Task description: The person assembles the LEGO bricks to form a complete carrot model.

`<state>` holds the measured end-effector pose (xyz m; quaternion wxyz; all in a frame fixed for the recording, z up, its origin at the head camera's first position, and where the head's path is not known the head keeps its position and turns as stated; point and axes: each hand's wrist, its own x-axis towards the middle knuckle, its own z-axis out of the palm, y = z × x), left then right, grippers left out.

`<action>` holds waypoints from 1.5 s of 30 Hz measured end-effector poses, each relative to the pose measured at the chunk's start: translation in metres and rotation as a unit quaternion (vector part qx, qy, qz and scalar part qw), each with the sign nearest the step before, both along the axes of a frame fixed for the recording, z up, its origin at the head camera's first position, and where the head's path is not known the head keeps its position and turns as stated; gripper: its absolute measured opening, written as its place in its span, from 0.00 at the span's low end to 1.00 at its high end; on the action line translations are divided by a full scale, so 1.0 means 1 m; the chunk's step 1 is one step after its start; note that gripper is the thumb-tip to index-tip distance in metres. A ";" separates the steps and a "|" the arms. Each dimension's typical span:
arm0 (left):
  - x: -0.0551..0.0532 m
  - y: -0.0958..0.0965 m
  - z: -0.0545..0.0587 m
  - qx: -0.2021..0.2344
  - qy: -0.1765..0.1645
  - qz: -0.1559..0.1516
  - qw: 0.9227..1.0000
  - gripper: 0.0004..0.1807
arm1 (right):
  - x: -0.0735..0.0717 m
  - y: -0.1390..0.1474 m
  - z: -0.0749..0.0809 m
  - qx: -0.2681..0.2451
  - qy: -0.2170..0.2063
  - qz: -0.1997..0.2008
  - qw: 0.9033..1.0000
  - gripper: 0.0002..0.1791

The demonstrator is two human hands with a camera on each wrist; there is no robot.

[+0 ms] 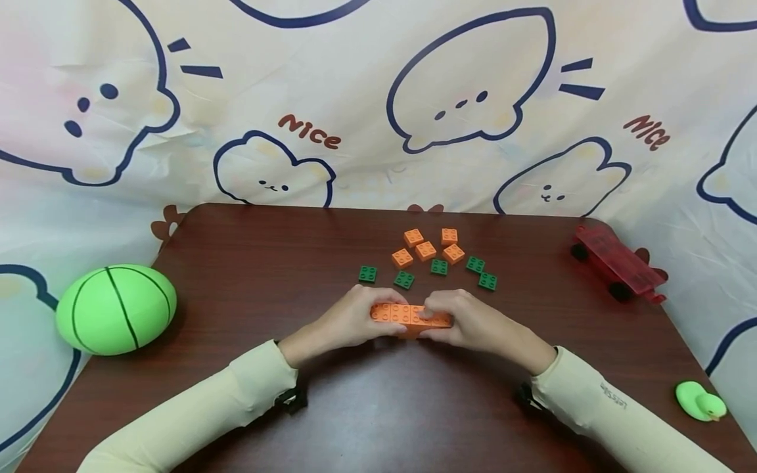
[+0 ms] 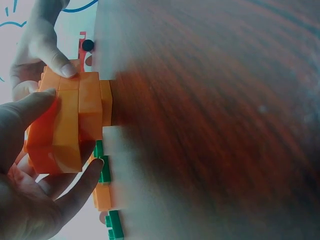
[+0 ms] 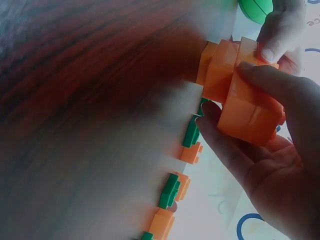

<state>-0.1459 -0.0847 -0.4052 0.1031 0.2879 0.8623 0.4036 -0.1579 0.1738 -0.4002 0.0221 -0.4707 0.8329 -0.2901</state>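
Both hands hold an orange toy-brick structure (image 1: 391, 313) near the middle of the table. Its studded top row is long, and the wrist views show narrower layers stepping in below it. My left hand (image 1: 349, 318) grips the left end, thumb on the near side and fingers round the far side. At the other end, my right hand (image 1: 470, 322) grips with its thumb on the near face and a bent finger over the top studs. Just beyond the hands lie several loose orange bricks (image 1: 426, 250) and several green bricks (image 1: 404, 280).
A green ball (image 1: 116, 310) with dark lines stands at the table's left edge. On the right are a red toy vehicle (image 1: 621, 263) with black wheels and a green toy duck (image 1: 700, 401). A printed cloth (image 1: 367, 177) hangs behind the dark wooden table (image 1: 367, 420).
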 end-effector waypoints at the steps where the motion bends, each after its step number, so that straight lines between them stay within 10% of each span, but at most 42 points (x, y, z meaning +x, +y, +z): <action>1: 0.000 0.000 0.000 0.001 0.000 -0.001 1.000 0.16 | 0.000 0.000 0.000 -0.001 0.000 0.000 1.000 0.10; 14: -0.006 -0.002 0.005 -0.005 0.009 -0.017 1.000 0.16 | 0.001 0.001 -0.002 -0.004 -0.005 -0.007 1.000 0.12; 19: -0.039 -0.001 0.014 -0.023 0.060 0.003 0.998 0.18 | 0.001 0.004 -0.001 -0.013 -0.024 -0.013 1.000 0.12; 25: -0.083 0.004 0.015 -0.172 0.088 0.022 0.981 0.22 | 0.001 0.003 -0.001 0.002 -0.033 -0.020 0.999 0.12; 32: -0.102 0.017 0.009 -0.266 0.094 0.009 0.959 0.22 | 0.002 0.002 0.000 0.009 -0.029 -0.022 0.999 0.12; 45: -0.101 0.010 0.008 -0.187 0.084 0.042 0.978 0.10 | 0.004 0.001 0.000 0.014 -0.037 -0.029 0.999 0.12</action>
